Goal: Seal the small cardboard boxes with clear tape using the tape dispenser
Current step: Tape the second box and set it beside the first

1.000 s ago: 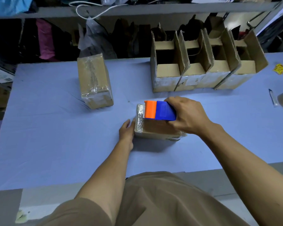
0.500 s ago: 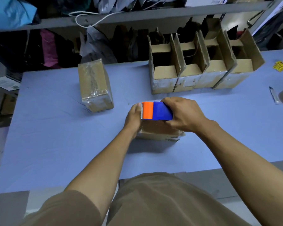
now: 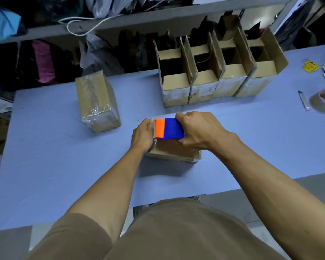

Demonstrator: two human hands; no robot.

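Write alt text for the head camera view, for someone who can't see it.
A right hand grips a blue and orange tape dispenser on a small cardboard box, whose end the left hand holds. A taped box and four open boxes stand behind on the blue table.

blue table (image 3: 54, 166) | sealed box (image 3: 97, 104) | box being taped (image 3: 173, 154) | four open boxes (image 3: 214, 85) | tape roll (image 3: 322, 101)

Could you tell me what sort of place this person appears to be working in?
Probably a small packing or shipping workroom: a row of open cardboard boxes stands on the blue table, a taped box lies finished, and shelves behind hold bagged goods.
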